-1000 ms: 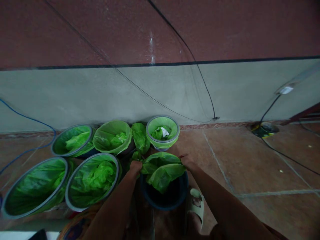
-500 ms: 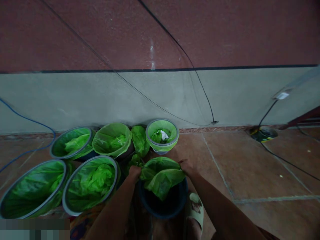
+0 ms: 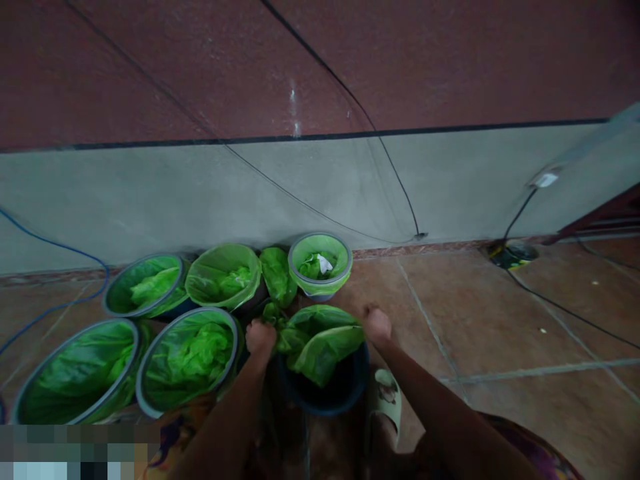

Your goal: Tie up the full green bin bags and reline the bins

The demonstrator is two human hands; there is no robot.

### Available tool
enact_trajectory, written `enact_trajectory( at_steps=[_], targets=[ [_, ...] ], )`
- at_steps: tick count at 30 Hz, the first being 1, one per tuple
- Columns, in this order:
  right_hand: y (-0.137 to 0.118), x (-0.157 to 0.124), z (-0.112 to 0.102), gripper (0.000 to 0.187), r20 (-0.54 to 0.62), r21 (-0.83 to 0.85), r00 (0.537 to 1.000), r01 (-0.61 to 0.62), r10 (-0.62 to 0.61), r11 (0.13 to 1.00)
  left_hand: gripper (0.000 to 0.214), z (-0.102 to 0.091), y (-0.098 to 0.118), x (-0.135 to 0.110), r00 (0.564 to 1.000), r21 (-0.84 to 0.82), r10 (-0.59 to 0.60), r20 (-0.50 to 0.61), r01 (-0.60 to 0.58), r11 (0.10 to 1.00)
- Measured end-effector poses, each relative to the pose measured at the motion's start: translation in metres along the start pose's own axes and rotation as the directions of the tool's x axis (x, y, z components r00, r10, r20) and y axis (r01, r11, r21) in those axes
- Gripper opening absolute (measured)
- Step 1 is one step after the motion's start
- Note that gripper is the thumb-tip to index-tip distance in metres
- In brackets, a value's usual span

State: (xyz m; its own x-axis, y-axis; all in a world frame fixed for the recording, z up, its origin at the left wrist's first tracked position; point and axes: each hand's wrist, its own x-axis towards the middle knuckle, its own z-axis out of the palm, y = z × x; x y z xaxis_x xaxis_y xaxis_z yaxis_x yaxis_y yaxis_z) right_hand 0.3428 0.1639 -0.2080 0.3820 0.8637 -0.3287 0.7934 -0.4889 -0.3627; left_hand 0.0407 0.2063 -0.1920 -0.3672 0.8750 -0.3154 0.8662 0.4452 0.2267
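Note:
A dark blue bucket [image 3: 327,400] stands on the floor in front of me, between my feet. Part of a green plastic bag [image 3: 325,350] is spread over its far rim, with a loose flap hanging into the opening. At the left, my left hand [image 3: 261,335] is closed on a gathered part of the bag. My right hand [image 3: 379,325] is closed at the bag's right edge; its fingertips are partly hidden. Just beyond the bucket is a small lined bin [image 3: 320,290] holding crumpled green plastic and a white scrap.
Several lined bins stand to the left, including a near one [image 3: 145,393] and a far one [image 3: 225,307]. A blue cable [image 3: 65,247] runs along the left. A black cable [image 3: 550,310] crosses the tiled floor [image 3: 490,313] on the right. The wall [image 3: 200,200] rises behind.
My left hand has moved slightly left and up, drawing the bag's left side outward. The right hand has shifted slightly up. The view has tilted a little.

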Motion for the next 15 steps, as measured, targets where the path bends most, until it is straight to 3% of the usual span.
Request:
enact_trajectory(
  at_steps=[2,3,5,6,7,8,10,12,15],
  targets=[
    [-0.012,-0.024,-0.005,0.04,-0.02,-0.024,0.978,0.207,-0.208,0.978,0.036,-0.007,0.002,-0.018,0.978,0.05,0.172,-0.12,-0.167,0.985],
    [-0.02,-0.037,-0.006,0.044,0.002,-0.033,0.936,0.351,-0.351,0.936,0.037,-0.009,0.002,-0.029,0.938,0.088,0.322,-0.128,-0.312,0.946],
    [-0.036,-0.06,-0.004,0.056,0.095,-0.033,0.811,0.582,-0.577,0.813,0.041,-0.009,0.003,-0.052,0.796,0.145,0.605,0.011,-0.6,0.787],
    [-0.042,-0.069,-0.002,0.062,0.15,-0.033,0.764,0.638,-0.627,0.769,0.044,-0.008,0.003,-0.063,0.722,0.151,0.682,0.115,-0.692,0.706],
    [-0.047,-0.075,0.001,0.064,0.205,-0.041,0.742,0.658,-0.639,0.752,0.049,-0.007,0.003,-0.072,0.672,0.155,0.71,0.212,-0.74,0.655],
    [-0.05,-0.08,0.003,0.064,0.253,-0.053,0.741,0.652,-0.622,0.756,0.055,-0.006,0.002,-0.079,0.651,0.165,0.698,0.297,-0.755,0.634],
    [-0.048,-0.083,0.004,0.054,0.312,-0.058,0.762,0.611,-0.567,0.789,0.062,-0.005,0.0,-0.087,0.66,0.206,0.624,0.418,-0.738,0.643],
    [-0.036,-0.082,-0.002,0.041,0.308,-0.014,0.775,0.584,-0.552,0.812,0.056,-0.008,-0.004,-0.088,0.662,0.224,0.577,0.477,-0.727,0.649],
    [-0.005,-0.079,-0.017,0.034,0.263,0.101,0.787,0.553,-0.558,0.827,0.036,-0.02,-0.012,-0.086,0.629,0.179,0.596,0.5,-0.748,0.639]
  ],
)
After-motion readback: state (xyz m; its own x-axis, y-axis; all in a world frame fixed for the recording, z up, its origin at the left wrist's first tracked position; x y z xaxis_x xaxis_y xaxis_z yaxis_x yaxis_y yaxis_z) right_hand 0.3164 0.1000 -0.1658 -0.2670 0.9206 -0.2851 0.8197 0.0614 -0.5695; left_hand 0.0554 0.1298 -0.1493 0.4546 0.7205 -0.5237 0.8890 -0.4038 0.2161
